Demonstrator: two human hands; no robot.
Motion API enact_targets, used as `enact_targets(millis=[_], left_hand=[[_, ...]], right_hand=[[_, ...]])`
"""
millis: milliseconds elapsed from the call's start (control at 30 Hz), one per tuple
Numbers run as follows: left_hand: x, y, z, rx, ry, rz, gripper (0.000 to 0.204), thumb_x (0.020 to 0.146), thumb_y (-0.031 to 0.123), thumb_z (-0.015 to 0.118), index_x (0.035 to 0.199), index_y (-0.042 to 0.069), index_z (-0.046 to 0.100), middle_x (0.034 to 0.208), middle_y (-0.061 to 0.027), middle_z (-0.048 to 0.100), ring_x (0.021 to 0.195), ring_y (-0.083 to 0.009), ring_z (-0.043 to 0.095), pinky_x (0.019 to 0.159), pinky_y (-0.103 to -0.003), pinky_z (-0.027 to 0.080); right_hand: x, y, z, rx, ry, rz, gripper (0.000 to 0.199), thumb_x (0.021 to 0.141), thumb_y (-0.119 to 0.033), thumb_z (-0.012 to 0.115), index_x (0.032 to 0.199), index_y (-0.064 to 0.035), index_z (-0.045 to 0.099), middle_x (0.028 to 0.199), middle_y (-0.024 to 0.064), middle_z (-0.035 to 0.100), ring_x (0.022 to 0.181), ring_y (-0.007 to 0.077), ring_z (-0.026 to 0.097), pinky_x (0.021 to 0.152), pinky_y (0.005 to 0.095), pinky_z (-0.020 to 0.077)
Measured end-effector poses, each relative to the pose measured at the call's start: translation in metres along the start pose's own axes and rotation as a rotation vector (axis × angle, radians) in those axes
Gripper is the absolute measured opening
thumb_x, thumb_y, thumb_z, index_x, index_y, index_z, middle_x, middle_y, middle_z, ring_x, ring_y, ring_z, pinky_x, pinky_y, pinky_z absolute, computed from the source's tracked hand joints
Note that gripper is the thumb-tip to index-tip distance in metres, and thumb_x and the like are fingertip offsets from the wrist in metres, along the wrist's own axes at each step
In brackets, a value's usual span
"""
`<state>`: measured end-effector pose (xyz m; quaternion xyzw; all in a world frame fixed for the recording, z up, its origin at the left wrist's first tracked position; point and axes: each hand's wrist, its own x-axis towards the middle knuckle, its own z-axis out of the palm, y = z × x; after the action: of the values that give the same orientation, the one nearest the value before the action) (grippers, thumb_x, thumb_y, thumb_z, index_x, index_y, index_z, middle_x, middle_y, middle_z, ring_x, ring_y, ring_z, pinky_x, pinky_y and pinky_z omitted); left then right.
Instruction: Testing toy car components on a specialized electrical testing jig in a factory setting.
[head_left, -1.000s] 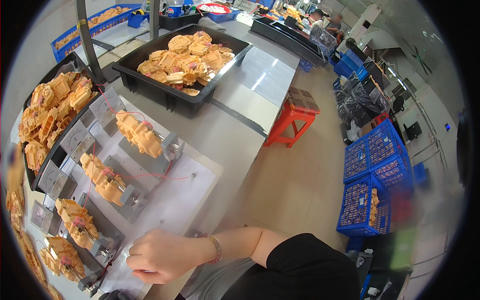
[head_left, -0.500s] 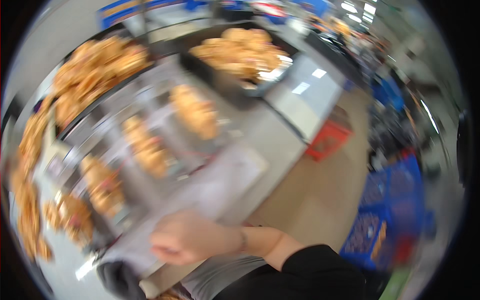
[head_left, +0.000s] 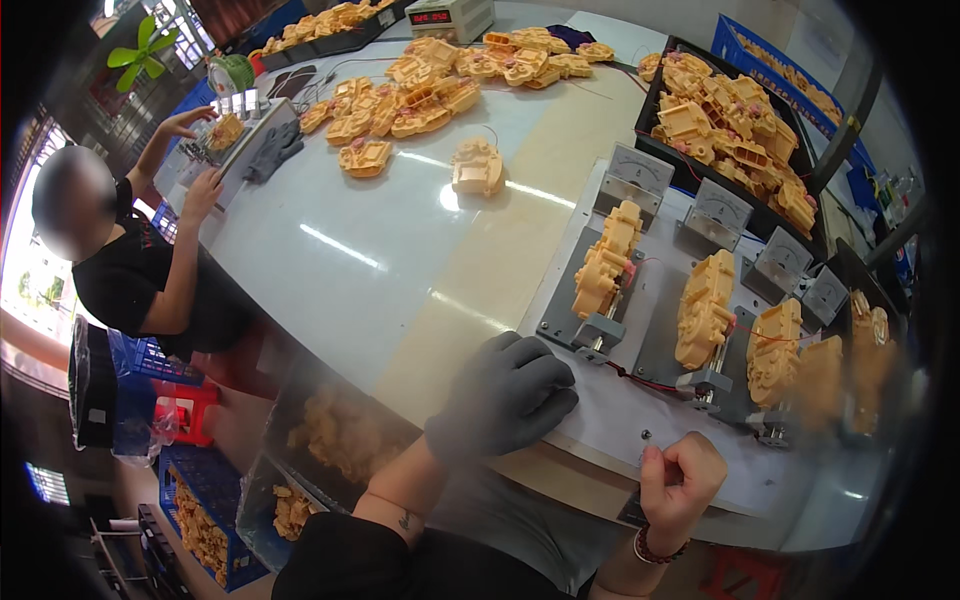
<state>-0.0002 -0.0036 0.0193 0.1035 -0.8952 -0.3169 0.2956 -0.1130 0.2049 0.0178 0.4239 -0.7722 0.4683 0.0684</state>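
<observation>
My left hand [head_left: 505, 395], in a dark grey glove, hovers by the near left corner of the test board [head_left: 560, 330]. Its fingers are loosely bent and a little apart, with nothing visible in them. My right hand [head_left: 685, 480] is bare, its fingers curled and thumb raised, at the board's near edge. Just beyond the thumb tip is a small metal knob or screw [head_left: 646, 436]; whether the fingers hold anything is hidden. Beige plastic gear housings [head_left: 608, 260] sit in a row of metal fixtures [head_left: 600, 332], with analog meters [head_left: 638, 175] behind them.
A black tray [head_left: 690, 170] heaped with housings stands behind the meters. More loose housings [head_left: 430, 85] lie across the white table [head_left: 340, 240]. At far left a person [head_left: 130, 240] works at another fixture, beside a grey glove [head_left: 272, 152]. Blue crates [head_left: 205, 500] stand on the floor.
The view has swung left, bringing the person and far table into sight. My gloved left hand now shows fully above the table edge; my right hand appears farther right in the picture.
</observation>
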Motion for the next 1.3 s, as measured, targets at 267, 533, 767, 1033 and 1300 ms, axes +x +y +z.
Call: enact_targets(millis=[267,533,767,1033,1300], left_hand=[[-0.004,-0.002,-0.001,0.067,-0.044,-0.038,0.014,0.074,0.014,0.073,0.08,0.009,0.062,0.079,-0.0076,0.058,0.077,-0.0298,0.056,0.068,-0.04,0.047],[-0.005,0.005,0.012,0.06,-0.073,-0.016,0.01,0.071,0.0,0.062,0.08,-0.001,0.058,0.078,-0.0129,0.052,0.075,-0.0287,0.053,0.069,-0.035,0.043],[-0.006,-0.003,0.009,0.018,-0.09,-0.005,0.008,0.073,-0.001,0.057,0.08,-0.002,0.055,0.078,-0.0118,0.05,0.075,-0.0268,0.05,0.071,-0.033,0.042],[-0.008,-0.004,0.007,-0.026,-0.115,-0.069,0.009,0.075,-0.005,0.056,0.083,-0.003,0.055,0.083,-0.0098,0.05,0.078,-0.0226,0.051,0.073,-0.03,0.043],[-0.014,-0.005,0.011,-0.064,-0.028,-0.202,0.009,0.073,-0.001,0.056,0.081,-0.003,0.058,0.08,-0.0104,0.05,0.073,-0.0248,0.05,0.068,-0.032,0.043]], right_hand=[[0.006,-0.003,0.002,-0.024,-0.038,0.013,0.029,0.071,-0.01,0.071,0.058,-0.0073,0.045,0.051,0.005,0.041,0.043,0.0217,0.041,0.043,0.0327,0.0288],[0.002,0.008,-0.009,-0.058,0.014,-0.076,0.019,0.069,-0.01,0.073,0.067,-0.0084,0.055,0.058,0.0046,0.051,0.049,0.0232,0.052,0.044,0.034,0.0408],[0.006,0.003,-0.007,-0.005,0.02,-0.062,0.017,0.075,-0.012,0.069,0.069,-0.0085,0.054,0.059,0.0048,0.05,0.053,0.0235,0.053,0.046,0.0344,0.0408],[0.004,0.004,-0.006,0.004,0.004,-0.074,0.017,0.079,-0.014,0.066,0.071,-0.0075,0.053,0.063,0.0053,0.052,0.056,0.0237,0.055,0.049,0.0358,0.0437],[0.002,0.005,-0.004,0.008,0.02,-0.051,0.017,0.079,-0.015,0.067,0.072,-0.008,0.053,0.063,0.0043,0.05,0.057,0.0232,0.055,0.049,0.0357,0.0431]])
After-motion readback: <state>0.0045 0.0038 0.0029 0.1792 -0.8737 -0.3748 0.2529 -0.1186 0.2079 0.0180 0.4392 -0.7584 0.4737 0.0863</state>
